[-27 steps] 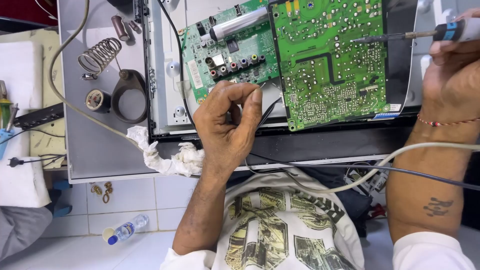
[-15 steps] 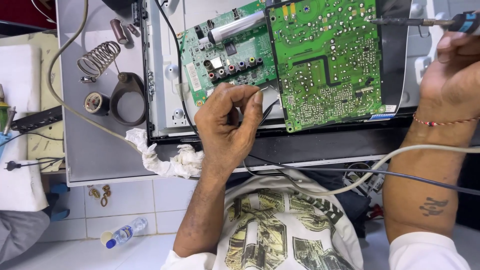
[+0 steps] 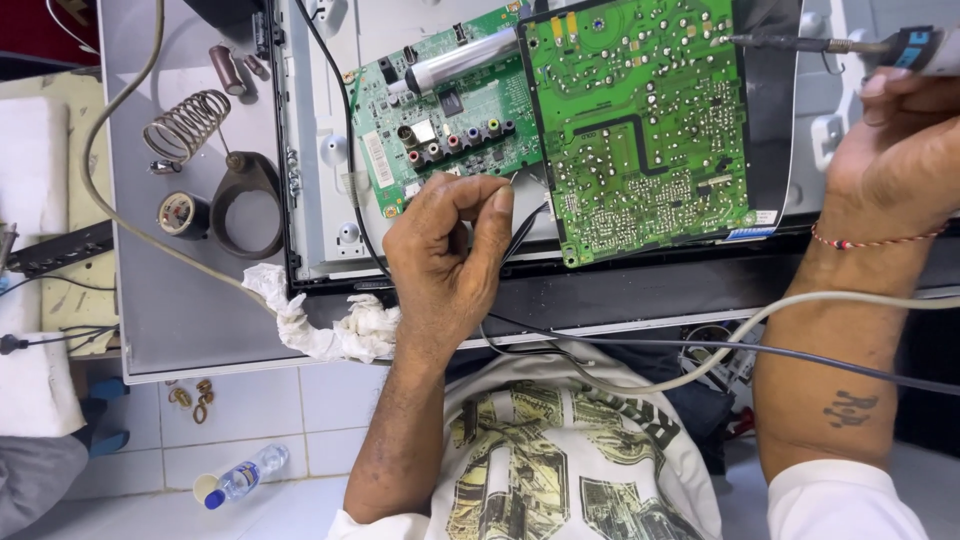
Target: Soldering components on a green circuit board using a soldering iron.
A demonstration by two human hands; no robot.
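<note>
My left hand (image 3: 450, 255) is pinched on a thin strand of solder wire (image 3: 520, 225) at the near edge of two green circuit boards. The small board (image 3: 450, 115) carries coloured sockets and a silver cylinder. The large board (image 3: 640, 120) lies solder-side up beside it. My right hand (image 3: 900, 150) grips a soldering iron (image 3: 850, 47), whose dark tip points left and reaches the large board's upper right corner. A grey cable (image 3: 720, 345) runs from the right across my lap.
A coiled spring iron stand (image 3: 188, 125) with a round dark base (image 3: 245, 205) and a small tin (image 3: 183, 213) sit on the grey panel (image 3: 180, 300) at left. A crumpled white rag (image 3: 330, 325) lies at its edge. A plastic bottle (image 3: 240, 478) lies on the tiled floor.
My right hand has lifted the soldering iron up and to the right, its tip now at the large board's upper corner. My left hand stays pinched in the same place.
</note>
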